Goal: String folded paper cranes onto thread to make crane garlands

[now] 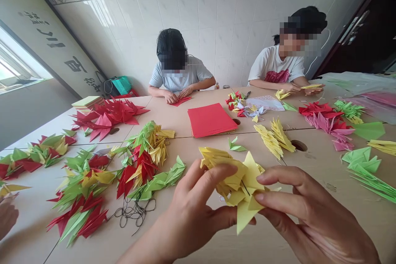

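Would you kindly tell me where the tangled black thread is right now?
In the head view, the tangled black thread lies on the beige tabletop, left of the person's left hand, just below the light-green folded-paper strand.

The folded yellow pieces (pixel 252 175) are of thin, matt paper with crisp creases, and the stacked red sheets (pixel 212 119) look like smooth, flat-finished paper too. The table (pixel 324 156) has a smooth top with a faint dull sheen, while the tangled thread (pixel 131 210) looks fine and fibrous. Behind, the wall tiles (pixel 229 20) are hard, smooth and glossy enough to mirror light, the grey-blue shirt (pixel 199 70) is soft matt cloth, and the clear bags (pixel 349 80) look like thin, shiny, wrinkled plastic.
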A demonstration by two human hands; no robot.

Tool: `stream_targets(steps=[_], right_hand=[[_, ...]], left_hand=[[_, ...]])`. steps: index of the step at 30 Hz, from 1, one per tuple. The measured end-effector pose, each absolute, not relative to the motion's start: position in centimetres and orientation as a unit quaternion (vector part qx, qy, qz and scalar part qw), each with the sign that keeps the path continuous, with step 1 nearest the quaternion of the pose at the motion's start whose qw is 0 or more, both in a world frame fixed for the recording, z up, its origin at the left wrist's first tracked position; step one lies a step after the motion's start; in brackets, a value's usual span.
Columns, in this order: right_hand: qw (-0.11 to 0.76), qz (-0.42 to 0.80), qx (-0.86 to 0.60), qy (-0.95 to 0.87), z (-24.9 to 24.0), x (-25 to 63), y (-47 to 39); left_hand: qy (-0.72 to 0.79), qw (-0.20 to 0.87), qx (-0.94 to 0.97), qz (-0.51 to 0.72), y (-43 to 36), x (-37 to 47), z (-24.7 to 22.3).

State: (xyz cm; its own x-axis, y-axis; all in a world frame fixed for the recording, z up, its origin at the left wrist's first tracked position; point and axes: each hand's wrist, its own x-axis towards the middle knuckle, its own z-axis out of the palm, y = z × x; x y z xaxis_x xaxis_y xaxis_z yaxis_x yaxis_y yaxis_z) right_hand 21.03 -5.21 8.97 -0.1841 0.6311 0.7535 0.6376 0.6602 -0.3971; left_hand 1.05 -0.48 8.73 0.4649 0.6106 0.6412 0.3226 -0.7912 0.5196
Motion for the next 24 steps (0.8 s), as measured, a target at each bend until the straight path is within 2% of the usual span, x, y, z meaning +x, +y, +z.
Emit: stream_targets(steps=[10, 15, 19, 24], right_hand=[[0.47, 0.05, -0.413, -0.778, 9.16, 20.99, -5.44], [0.475, -0.013, -0.416, -0.775, 8.9, 20.91, -5.55], [0.476, -0.046, -0.413, -0.776, 8.62, 20.88, -5.51], [0.48, -0.02, -0.384, -0.788, 8.97, 21.01, -5.58]], left_hand=[[0.248, 0.148, 0.84, 0.46, -0.84, 0.35, 8.86], [0.268, 0.124, 0.823, 0.484, -0.98, 0.86, 8.85], [0.326, 0.175, 0.811, 0.453, -0.7, 1.12, 8.81], [0.309, 0.236, 0.814, 0.432, -0.13, 0.91, 8.94]])
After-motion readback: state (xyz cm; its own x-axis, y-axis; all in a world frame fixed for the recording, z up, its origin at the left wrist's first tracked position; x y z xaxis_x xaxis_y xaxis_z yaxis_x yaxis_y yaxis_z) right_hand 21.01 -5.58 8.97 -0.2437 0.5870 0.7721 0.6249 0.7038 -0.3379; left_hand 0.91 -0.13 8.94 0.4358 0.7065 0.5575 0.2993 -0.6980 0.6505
